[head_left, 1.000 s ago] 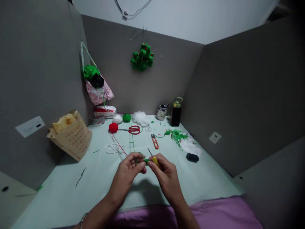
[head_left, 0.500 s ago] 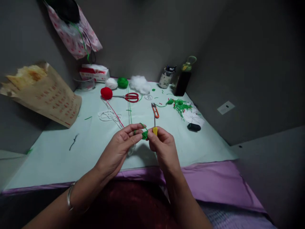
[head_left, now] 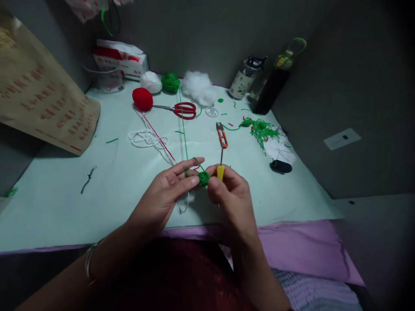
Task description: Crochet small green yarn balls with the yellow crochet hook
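Note:
Between thumb and fingers, my left hand [head_left: 171, 183] pinches a small round green crochet piece [head_left: 203, 178]. Green yarn [head_left: 184, 138] runs from the green yarn ball [head_left: 170, 83] down to my left fingers and over the raised index finger to the piece. My right hand [head_left: 231, 185] is closed on a crochet hook [head_left: 220, 172] with a yellow handle, its metal shaft pointing up and away. The right fingertips are close to the piece's right edge; whether they touch it I cannot tell. A white strand [head_left: 184, 209] hangs below my left hand.
Beyond my hands lie orange thread snips [head_left: 222, 136], red-handled scissors [head_left: 184, 110], a red yarn ball [head_left: 142, 99], a white yarn ball [head_left: 151, 82] and white stuffing [head_left: 199, 88]. Green scraps [head_left: 263, 131] lie at right, near a dark bottle [head_left: 272, 88]. A paper bag [head_left: 45, 95] stands at left.
The camera view has tilted down and come closer. The green piece is now turned with its round face more visible. Both hands keep their holds, and the hook still points upward.

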The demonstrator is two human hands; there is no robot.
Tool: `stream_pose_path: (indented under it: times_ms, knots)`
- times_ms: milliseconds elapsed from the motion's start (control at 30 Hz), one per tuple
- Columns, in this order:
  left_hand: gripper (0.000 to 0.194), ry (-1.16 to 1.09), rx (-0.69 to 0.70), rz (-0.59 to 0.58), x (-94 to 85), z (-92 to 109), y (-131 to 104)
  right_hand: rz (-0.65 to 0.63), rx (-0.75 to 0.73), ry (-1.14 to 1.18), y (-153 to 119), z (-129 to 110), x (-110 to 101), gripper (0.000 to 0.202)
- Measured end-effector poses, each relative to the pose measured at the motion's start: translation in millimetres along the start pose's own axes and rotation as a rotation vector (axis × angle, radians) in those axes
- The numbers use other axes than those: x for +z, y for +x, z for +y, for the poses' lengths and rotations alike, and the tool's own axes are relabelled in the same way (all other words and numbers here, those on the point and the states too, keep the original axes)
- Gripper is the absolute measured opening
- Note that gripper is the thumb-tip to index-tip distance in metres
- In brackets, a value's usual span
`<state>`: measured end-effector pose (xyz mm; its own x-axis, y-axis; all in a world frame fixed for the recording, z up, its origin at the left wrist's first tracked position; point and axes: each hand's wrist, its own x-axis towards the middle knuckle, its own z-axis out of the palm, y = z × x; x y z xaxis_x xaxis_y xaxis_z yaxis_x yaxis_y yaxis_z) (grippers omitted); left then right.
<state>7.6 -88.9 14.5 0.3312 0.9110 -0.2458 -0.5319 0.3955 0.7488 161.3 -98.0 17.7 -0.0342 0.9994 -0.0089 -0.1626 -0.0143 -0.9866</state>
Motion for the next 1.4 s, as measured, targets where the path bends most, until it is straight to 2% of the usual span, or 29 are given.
stream_pose_path:
  times_ms: [133, 333, 467, 567, 633, 767, 833, 1033, 1133, 1200, 1333, 1400]
  knots:
    - [0.044, 0.064, 0.055, 0.041, 2.5, 0, -9, 0.022, -0.048, -0.056, -8, -1, 3, 0.015]
    - [0.044, 0.139, 0.071, 0.032, 4.8, 3, -17, -0.055, 0.063, 0.001, -9, -1, -3, 0.025]
    - [0.047, 0.116, 0.071, 0.012, 8.4, 6, -16, 0.052, -0.021, -0.156, -10, -7, -1, 0.027]
    - [0.051, 0.108, 0.078, 0.032, 10.8, 5, -15, 0.073, -0.036, -0.18, -12, -9, 0, 0.029]
    - [0.049, 0.086, 0.066, 0.042, 12.0, 4, -14, 0.031, 0.033, -0.087, -11, -8, -1, 0.031]
    - [0.043, -0.013, -0.043, -0.025, 12.4, 3, -10, -0.1, 0.284, 0.223, -4, -5, -4, 0.032]
    - [0.038, -0.035, -0.061, -0.02, 11.7, 4, -9, -0.1, 0.299, 0.281, 0, -6, -7, 0.033]
    - [0.021, -0.001, -0.039, 0.042, 9.8, 4, -10, 0.039, -0.004, 0.211, -5, -17, -25, 0.046]
    - [0.016, -0.013, -0.024, 0.03, 10.1, 4, -10, 0.091, -0.083, 0.179, -15, -17, -32, 0.05]
    - [0.013, -0.011, -0.013, 0.021, 10.8, 4, -9, 0.113, -0.127, 0.171, -20, -15, -33, 0.043]
    - [0.013, 0.03, -0.008, 0.003, 12.0, 6, -9, 0.165, -0.291, 0.017, -27, -13, -27, 0.009]
    - [0.013, 0.045, -0.01, -0.002, 12.7, 7, -10, 0.185, -0.385, -0.061, -27, -12, -24, 0.004]
